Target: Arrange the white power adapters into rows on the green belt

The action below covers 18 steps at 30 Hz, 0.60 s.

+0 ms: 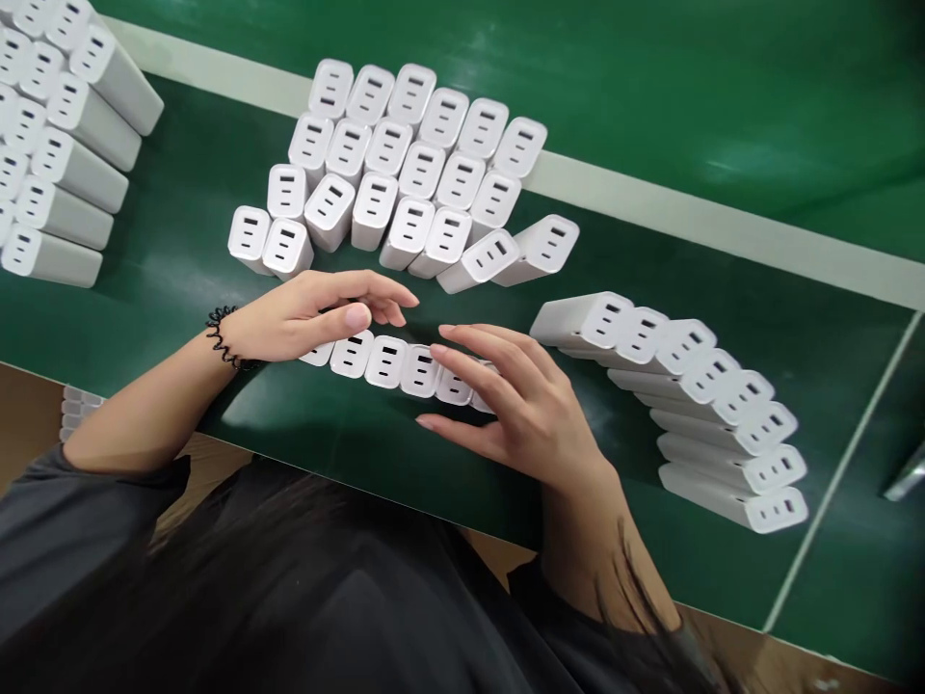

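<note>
A short row of white multi-port USB chargers point(386, 362) stands upright on the green table in front of me, port faces up. My left hand point(318, 313) hovers over the row's left end, fingers stretched out and thumb apart, partly covering the leftmost charger. Over the right end, my right hand point(506, 395) is spread, its fingers above the chargers and its thumb on the near side. Both hands appear to hold nothing; whether the right fingertips touch a charger I cannot tell. Just beyond the hands stands a larger group of the same chargers point(374, 200), some tilted.
On the right, a curved row of chargers point(712, 376) leans outward. A dense block of chargers point(54, 154) stands at the far left. A pale strip point(650, 207) crosses the green table point(462, 492), and a metallic object point(905, 474) shows at the right edge.
</note>
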Motion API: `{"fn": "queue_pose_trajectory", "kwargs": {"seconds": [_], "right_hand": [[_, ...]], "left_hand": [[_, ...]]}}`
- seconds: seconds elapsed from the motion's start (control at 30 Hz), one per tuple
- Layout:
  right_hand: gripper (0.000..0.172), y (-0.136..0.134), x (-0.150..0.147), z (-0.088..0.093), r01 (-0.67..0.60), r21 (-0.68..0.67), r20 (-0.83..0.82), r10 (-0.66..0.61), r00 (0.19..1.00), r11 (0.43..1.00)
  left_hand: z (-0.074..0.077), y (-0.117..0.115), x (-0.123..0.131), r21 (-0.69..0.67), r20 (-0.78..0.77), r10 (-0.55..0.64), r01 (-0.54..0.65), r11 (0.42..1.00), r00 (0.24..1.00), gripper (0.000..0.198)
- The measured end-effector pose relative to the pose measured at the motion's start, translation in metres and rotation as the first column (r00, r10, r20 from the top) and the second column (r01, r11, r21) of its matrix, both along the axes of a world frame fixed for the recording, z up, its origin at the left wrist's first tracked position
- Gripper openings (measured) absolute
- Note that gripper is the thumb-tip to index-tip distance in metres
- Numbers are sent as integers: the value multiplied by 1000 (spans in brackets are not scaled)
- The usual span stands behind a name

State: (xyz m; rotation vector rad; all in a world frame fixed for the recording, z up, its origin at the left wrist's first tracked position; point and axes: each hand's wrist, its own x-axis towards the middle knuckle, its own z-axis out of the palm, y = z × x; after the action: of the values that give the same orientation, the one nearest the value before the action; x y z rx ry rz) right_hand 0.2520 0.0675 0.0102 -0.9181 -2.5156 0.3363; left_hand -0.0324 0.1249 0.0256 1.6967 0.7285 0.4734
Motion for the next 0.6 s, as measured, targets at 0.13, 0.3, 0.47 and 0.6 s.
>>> {"fn": "queue_pose_trajectory", "kwargs": {"seconds": [0.13,0.3,0.47,0.6], "right_hand": [[53,-4,-3,1,-28,89,15,27,1000,996],[52,-6,-6,2,-41,73,-7,42,999,997],[42,-7,-5,6,-40,60,13,39,999,997],[38,-12,-7,10,-101,106,-20,104,994,989]], "left_hand": [[2,0,0,4,16,-13,13,1000,1000,69],[2,-1,0,8,0,-19,19,1000,1000,72],[3,-1,0,-10,-4,-37,37,999,999,72],[5,0,1,-52,-17,-17,17,999,1000,76]]}}
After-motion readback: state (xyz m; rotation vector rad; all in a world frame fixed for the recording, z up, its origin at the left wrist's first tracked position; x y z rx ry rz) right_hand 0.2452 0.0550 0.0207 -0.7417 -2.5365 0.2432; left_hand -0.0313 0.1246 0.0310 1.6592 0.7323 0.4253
